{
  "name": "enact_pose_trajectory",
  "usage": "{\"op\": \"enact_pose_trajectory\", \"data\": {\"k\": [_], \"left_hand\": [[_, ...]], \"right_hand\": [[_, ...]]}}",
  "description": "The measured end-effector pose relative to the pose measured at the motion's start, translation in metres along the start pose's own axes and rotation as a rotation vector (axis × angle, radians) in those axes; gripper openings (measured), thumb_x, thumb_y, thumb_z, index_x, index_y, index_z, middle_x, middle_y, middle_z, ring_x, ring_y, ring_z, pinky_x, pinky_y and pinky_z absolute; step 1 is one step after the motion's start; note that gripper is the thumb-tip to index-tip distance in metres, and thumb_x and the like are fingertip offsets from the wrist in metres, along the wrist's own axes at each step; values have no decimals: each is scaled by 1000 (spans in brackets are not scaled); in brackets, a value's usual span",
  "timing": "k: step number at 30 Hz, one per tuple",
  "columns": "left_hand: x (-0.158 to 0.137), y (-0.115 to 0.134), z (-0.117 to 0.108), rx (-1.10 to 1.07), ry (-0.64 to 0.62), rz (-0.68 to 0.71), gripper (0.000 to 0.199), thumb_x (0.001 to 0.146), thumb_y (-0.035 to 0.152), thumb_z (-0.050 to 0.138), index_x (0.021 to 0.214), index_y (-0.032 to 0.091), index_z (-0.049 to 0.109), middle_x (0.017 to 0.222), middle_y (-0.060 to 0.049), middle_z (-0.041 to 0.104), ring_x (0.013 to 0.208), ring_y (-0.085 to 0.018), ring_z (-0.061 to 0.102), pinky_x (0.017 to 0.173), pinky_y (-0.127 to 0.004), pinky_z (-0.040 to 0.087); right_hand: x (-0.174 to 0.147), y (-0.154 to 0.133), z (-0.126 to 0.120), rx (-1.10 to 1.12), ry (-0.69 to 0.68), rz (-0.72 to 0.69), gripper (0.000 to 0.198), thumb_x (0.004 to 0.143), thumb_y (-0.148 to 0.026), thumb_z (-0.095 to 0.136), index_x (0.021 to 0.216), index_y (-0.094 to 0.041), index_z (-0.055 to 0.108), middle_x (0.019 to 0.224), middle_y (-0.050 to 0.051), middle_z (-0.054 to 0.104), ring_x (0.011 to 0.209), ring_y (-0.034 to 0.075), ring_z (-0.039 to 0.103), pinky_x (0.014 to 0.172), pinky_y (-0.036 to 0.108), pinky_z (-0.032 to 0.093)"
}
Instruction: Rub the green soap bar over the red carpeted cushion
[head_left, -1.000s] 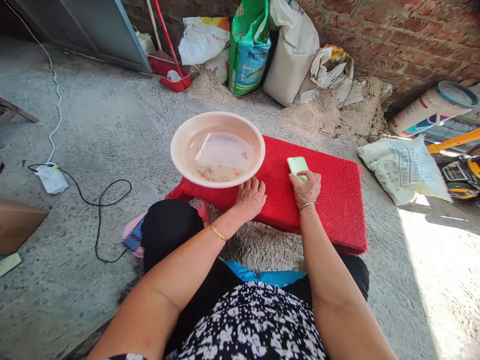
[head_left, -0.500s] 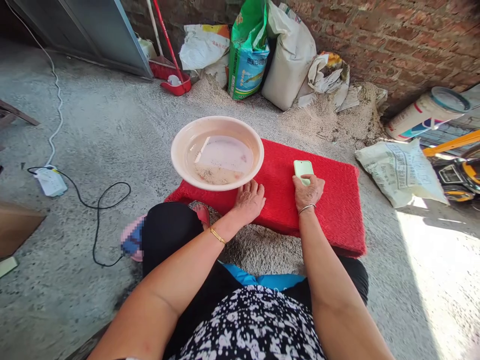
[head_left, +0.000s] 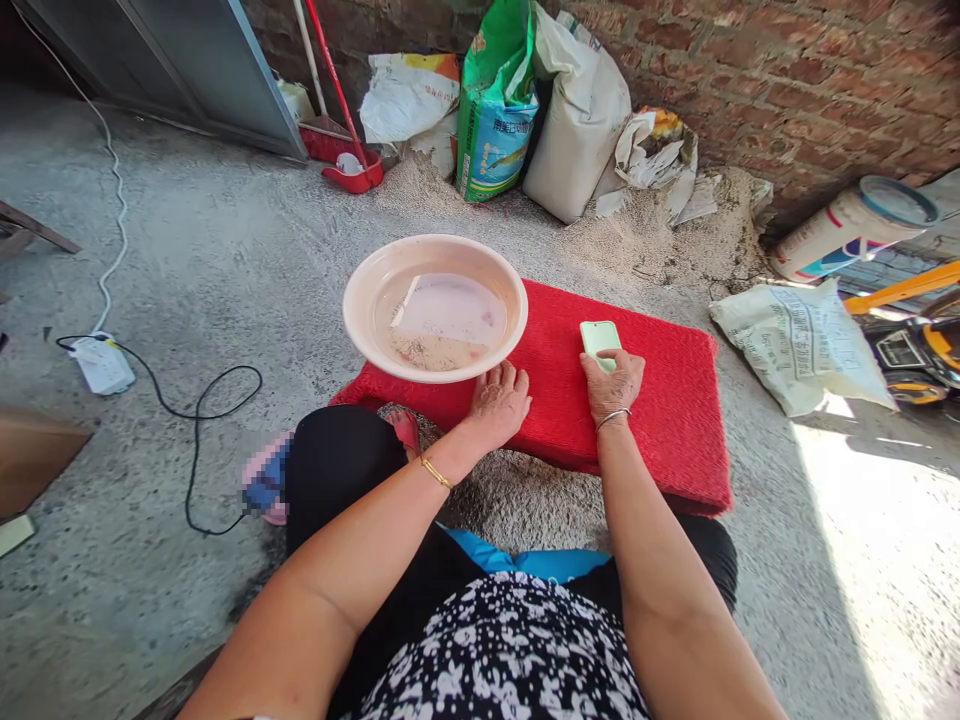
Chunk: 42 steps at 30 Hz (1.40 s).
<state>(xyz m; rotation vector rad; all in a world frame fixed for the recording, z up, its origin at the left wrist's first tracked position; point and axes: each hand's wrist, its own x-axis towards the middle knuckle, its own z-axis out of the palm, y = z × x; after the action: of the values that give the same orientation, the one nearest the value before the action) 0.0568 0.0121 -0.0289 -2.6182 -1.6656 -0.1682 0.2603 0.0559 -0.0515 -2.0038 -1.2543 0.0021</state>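
Observation:
A red mat [head_left: 660, 420] lies on the concrete floor in front of me. My right hand [head_left: 615, 385] grips a pale green block [head_left: 600, 340] and presses it onto the mat's middle. My left hand [head_left: 499, 400] rests flat on the mat's near edge, fingers apart, just below a pink basin [head_left: 360, 310]. The basin sits on the mat's left end and holds cloudy water with grit at the bottom. Loose sand [head_left: 525, 495] lies between my knees and the mat.
Several sacks [head_left: 577, 110] lean on the brick wall behind a spill of sand. A red dustpan and broom [head_left: 349, 165] stand at the back left. A black cable and white power strip [head_left: 101, 365] lie to the left. A printed sack [head_left: 806, 345] and a tipped tub [head_left: 855, 225] lie right.
My right hand slid the green block first right and away, then back left a little. My left hand stayed on the mat's edge.

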Motion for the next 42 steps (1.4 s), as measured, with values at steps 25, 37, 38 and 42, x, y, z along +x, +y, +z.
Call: {"op": "enact_pose_trajectory", "data": {"k": [25,37,38,42], "left_hand": [[0,0,1,17,16,-2,46,93,37,43,131,11,50,135,-22,48,127,-35,44,105,-51,32],[0,0,2,10,4,0,46,94,37,42,130,11,50,136,-22,48,126,-35,45,105,-51,32],[0,0,2,9,5,0,46,94,37,42,130,11,50,136,-22,48,126,-35,45,105,-51,32],[0,0,3,14,11,1,46,94,37,42,131,11,49,135,-22,49,126,-35,45,105,-51,32]], "right_hand": [[1,0,-2,49,-94,-174,26,71,-44,67,83,-21,66,93,5,49,97,23,50,89,38,41],[-2,-6,-2,-114,-39,68,29,71,-47,64,89,-24,66,98,6,51,94,24,50,88,43,37],[-1,-6,-2,-109,-31,79,29,71,-46,64,88,-24,66,98,6,51,93,24,50,87,43,37],[0,-2,-1,-68,5,101,27,70,-45,66,85,-23,66,97,6,49,93,24,50,87,42,38]]}}
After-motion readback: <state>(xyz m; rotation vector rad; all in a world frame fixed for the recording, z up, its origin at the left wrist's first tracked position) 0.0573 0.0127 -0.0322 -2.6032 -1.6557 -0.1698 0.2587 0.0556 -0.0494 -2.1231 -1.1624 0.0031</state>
